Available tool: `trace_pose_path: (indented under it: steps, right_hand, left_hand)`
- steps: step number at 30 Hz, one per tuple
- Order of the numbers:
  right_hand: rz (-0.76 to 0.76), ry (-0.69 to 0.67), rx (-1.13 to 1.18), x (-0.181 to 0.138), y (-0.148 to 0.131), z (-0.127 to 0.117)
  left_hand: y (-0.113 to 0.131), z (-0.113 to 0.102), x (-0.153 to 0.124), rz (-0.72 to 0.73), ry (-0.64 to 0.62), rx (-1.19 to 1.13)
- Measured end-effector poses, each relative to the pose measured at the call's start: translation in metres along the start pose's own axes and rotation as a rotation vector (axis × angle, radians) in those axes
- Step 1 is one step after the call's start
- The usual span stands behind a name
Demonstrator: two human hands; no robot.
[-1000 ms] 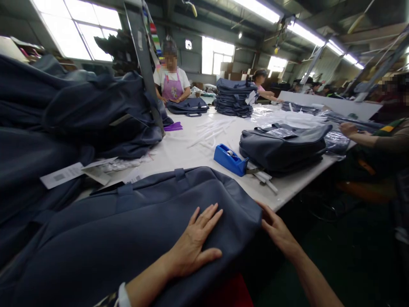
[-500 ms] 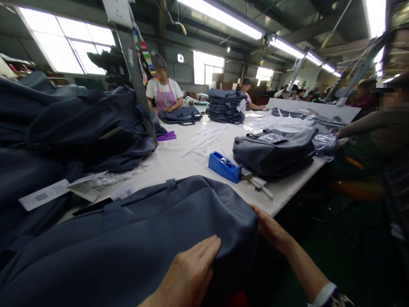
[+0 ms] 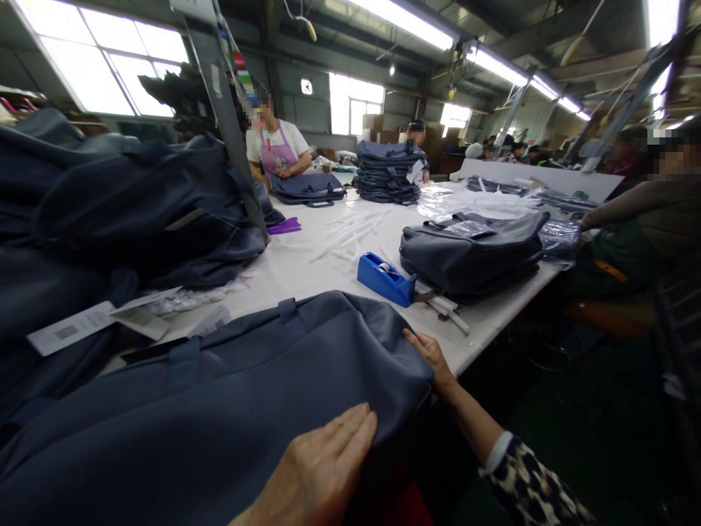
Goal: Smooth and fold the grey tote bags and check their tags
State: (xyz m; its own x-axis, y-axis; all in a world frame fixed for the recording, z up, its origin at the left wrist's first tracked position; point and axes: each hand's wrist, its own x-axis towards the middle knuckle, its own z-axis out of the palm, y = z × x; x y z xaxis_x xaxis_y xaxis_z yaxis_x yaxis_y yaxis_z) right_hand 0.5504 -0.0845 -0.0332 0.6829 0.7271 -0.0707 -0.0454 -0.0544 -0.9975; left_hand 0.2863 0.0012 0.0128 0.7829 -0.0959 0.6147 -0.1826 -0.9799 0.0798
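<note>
A large dark blue bag lies across the front edge of the table, its strap loops along the upper side. My left hand rests on the front face of the bag, fingers stretched out flat. At the bag's right end, my right hand grips the upper corner, with the fingertips on top and the thumb hidden. Just beyond the bag stands a blue tape dispenser. White paper tags stick out beside the bag on the left.
A heap of dark blue bags fills the left, beside a metal post. Further bags lie right, with a tall stack behind. White strips litter the table. Co-workers stand across the table and at right.
My right hand has shifted up and left along the bag's end, and more of its sleeve shows. The bag's right end has moved slightly left. My left hand stays nearly in place.
</note>
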Motion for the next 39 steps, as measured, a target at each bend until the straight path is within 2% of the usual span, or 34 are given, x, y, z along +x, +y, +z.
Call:
trace_pose_path:
  steps: [4, 8, 11, 13, 14, 17, 20, 23, 27, 29, 31, 35, 39]
  right_hand:
    - [-0.011, -0.003, -0.096, 0.011, 0.008, -0.022]
    - [-0.037, -0.049, -0.160, -0.003, -0.021, -0.054]
    - [-0.092, -0.273, -0.275, -0.015, -0.038, -0.056]
    - [-0.116, -0.409, -0.420, -0.020, -0.036, -0.048]
    - [-0.109, -0.431, -0.476, -0.021, -0.032, -0.044]
    - [0.005, -0.386, -0.506, -0.021, -0.020, -0.037]
    - [0.117, -0.324, -0.518, -0.025, -0.021, -0.046]
    - [0.084, -0.289, -0.552, -0.038, -0.036, -0.064]
    - [0.035, -0.460, -0.488, -0.063, -0.054, -0.083]
    - [0.012, -0.545, -0.519, -0.072, -0.055, -0.088]
    - [-0.013, -0.571, -0.584, -0.075, -0.053, -0.089]
    - [0.080, -0.555, -0.663, -0.059, -0.049, -0.086]
    - [0.056, -0.339, -0.794, -0.023, -0.048, -0.062]
  left_hand:
    - [0.004, 0.006, 0.007, -0.006, 0.028, 0.075]
    - [0.010, 0.009, 0.007, 0.073, 0.042, 0.132]
    - [0.021, 0.023, 0.001, 0.114, 0.102, 0.202]
    - [0.030, 0.038, -0.005, 0.098, 0.135, 0.257]
    - [0.034, 0.045, -0.008, 0.084, 0.137, 0.278]
    - [0.042, 0.059, -0.015, 0.087, 0.103, 0.309]
    - [0.045, 0.060, -0.020, 0.114, 0.032, 0.299]
    - [0.046, 0.055, -0.022, 0.094, -0.037, 0.257]
    - [0.046, 0.053, -0.023, 0.071, -0.060, 0.190]
    - [0.046, 0.053, -0.024, 0.068, -0.060, 0.166]
    - [0.047, 0.052, -0.024, 0.041, -0.094, 0.160]
    - [0.049, 0.053, -0.025, -0.019, -0.208, 0.244]
    - [0.050, 0.059, -0.026, 0.047, -0.247, 0.335]
